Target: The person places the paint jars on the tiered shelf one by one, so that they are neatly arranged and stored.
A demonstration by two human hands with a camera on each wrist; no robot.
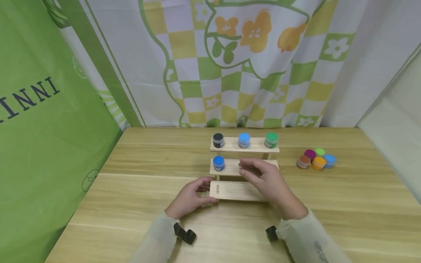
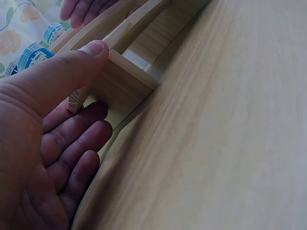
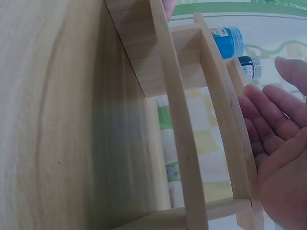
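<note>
A three-tier wooden stand (image 1: 241, 190) sits on the table. My left hand (image 1: 192, 197) holds the left end of its lowest tier, the thumb (image 2: 93, 48) along the front edge and the other fingers around the end. My right hand (image 1: 268, 180) hovers over the right part of the middle tier with fingers loosely bent and nothing between them. A dark blue paint jar (image 1: 218, 163) stands at that tier's left end. On the top tier stand a black jar (image 1: 218, 140), a light blue jar (image 1: 244, 140) and a green jar (image 1: 271, 140).
Several more jars cluster on the table right of the stand, among them an orange jar (image 1: 318, 163) and a brown jar (image 1: 303, 162). A patterned curtain (image 1: 184, 73) hangs behind the table (image 1: 148, 153), with a green cloth (image 1: 49, 146) at the left.
</note>
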